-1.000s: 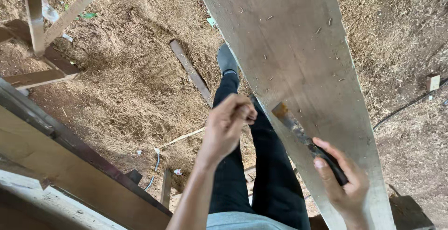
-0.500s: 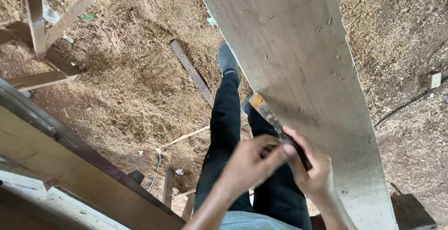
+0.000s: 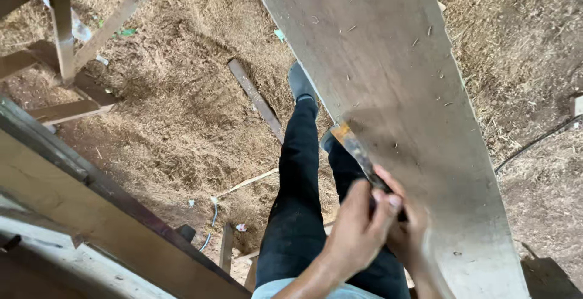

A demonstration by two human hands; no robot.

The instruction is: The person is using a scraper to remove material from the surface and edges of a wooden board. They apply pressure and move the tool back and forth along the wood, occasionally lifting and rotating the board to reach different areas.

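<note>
A long grey wooden plank (image 3: 388, 74) runs from the top middle down to the lower right. Both hands are clasped around the dark handle of a rusty flat-bladed chisel (image 3: 355, 147). My left hand (image 3: 358, 232) wraps over the handle from the left, and my right hand (image 3: 408, 226) grips it from beneath, mostly hidden behind the left. The blade's tip lies against the plank's left edge. My legs in dark trousers (image 3: 303, 202) stand below on the sawdust floor.
Sawdust and shavings (image 3: 170, 105) cover the ground. A short wooden strip (image 3: 255, 98) lies beside my foot. A wooden frame (image 3: 67, 50) stands at the upper left, and a heavy timber beam (image 3: 85, 214) crosses the lower left. A black cable (image 3: 534, 144) lies at the right.
My left hand came off the plank's edge and joined the right on the chisel handle. The chisel shifted left, its blade now at the plank's left edge.
</note>
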